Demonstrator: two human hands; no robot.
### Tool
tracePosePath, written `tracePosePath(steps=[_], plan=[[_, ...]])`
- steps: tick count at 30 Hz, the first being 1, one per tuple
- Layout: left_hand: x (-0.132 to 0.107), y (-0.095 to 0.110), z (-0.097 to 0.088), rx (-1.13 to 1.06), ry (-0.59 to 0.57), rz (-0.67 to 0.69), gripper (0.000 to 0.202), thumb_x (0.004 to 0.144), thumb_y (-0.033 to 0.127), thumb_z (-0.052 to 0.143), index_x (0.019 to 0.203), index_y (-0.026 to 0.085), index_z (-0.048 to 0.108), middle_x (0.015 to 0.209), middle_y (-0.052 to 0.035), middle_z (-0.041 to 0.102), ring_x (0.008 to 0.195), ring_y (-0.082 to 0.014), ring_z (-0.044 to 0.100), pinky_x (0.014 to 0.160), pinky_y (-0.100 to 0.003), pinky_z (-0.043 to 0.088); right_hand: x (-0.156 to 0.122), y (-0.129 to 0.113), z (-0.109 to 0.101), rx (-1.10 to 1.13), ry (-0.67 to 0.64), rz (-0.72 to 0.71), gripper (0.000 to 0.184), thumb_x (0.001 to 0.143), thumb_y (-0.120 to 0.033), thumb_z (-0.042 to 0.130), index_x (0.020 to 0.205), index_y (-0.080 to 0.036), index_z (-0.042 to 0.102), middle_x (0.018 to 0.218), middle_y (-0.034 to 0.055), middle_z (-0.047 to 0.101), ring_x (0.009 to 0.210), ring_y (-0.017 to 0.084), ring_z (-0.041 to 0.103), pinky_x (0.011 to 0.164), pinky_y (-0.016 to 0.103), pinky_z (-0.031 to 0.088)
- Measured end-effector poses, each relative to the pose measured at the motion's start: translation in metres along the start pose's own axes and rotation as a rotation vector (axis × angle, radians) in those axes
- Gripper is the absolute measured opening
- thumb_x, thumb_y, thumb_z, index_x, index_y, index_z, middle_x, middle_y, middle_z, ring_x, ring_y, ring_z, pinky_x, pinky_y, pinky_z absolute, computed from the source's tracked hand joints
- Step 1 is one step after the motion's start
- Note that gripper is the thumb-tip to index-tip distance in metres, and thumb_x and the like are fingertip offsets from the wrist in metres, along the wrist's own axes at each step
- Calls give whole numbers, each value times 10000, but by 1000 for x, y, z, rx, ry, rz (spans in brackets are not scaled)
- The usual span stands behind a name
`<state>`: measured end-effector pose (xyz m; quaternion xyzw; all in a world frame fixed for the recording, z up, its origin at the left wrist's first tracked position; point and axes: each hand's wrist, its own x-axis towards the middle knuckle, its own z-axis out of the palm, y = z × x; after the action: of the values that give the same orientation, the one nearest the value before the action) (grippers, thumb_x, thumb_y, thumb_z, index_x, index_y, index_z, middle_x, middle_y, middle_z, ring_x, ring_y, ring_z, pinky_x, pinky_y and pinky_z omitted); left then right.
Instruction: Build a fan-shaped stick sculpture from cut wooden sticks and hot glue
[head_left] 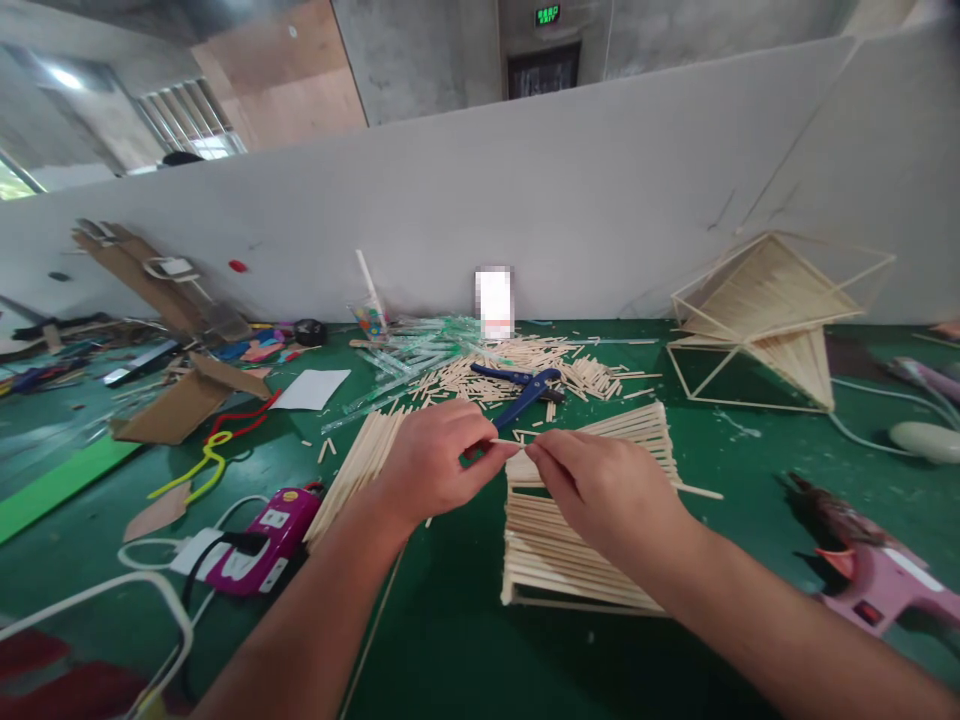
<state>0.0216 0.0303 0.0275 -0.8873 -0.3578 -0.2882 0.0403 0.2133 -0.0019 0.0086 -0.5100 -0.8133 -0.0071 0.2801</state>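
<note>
My left hand is closed in a pinch on a thin wooden stick, just above the table's middle. My right hand pinches at the other end of the stick, its fingertips close to the left ones. How much of the stick lies inside the fingers is hidden. Under my right hand lies a slatted panel of wooden sticks, partly covered by the hand and wrist. A bundle of long wooden sticks lies beside my left hand. Blue-handled cutters rest just beyond both hands.
Short cut sticks and plastic wrappers are heaped behind the cutters. A stick-built frame model stands at the back right, with a pink glue gun nearer. On the left are a magenta power strip and a cardboard piece.
</note>
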Motion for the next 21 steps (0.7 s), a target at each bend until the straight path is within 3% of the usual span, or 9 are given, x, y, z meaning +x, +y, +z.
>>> tracePosePath(steps=[4,6,9,11,14,16,21], plan=[[-1,-11,7,62,102,-186,405,834,327,539,475,171,436,488,40,401,503,-99,353,519,-259,260,0,2,-1,-1,-11,24,337,940,-331,384,737,-186,609,614,6,614,511,148,530,483,279,158],[2,-23,10,81,167,-325,390,830,337,536,484,176,457,487,38,408,498,-102,359,527,-259,270,0,1,-2,5,-14,29,345,943,-336,375,735,-185,604,612,5,611,503,147,523,482,280,161],[6,-40,13,78,190,-469,161,782,318,608,716,172,627,537,23,521,507,-118,430,523,-253,296,0,-1,-1,16,-8,36,338,941,-331,369,758,-185,614,629,6,616,508,148,526,481,281,170],[6,-41,13,30,139,-507,173,751,292,650,877,174,666,591,11,599,516,-126,485,520,-245,332,0,-2,0,22,1,41,305,925,-300,383,784,-184,627,644,11,622,527,153,538,483,284,184],[0,-22,9,-105,38,-475,139,813,287,603,892,209,686,748,1,683,608,-117,577,569,-219,415,-1,-3,1,36,7,31,263,889,-242,396,839,-176,646,670,21,628,564,159,557,491,289,219],[-6,-3,5,-309,-26,-433,147,847,297,581,929,226,681,828,7,695,698,-109,606,610,-199,442,-1,-3,0,50,0,7,272,882,-227,390,892,-174,657,700,26,634,595,159,567,499,290,250],[-16,24,-5,-541,38,-442,69,818,249,633,849,211,681,751,20,671,657,-95,571,607,-199,432,-5,-8,-2,149,-23,-105,292,912,-205,380,987,-159,658,743,42,637,651,156,574,549,283,345]])
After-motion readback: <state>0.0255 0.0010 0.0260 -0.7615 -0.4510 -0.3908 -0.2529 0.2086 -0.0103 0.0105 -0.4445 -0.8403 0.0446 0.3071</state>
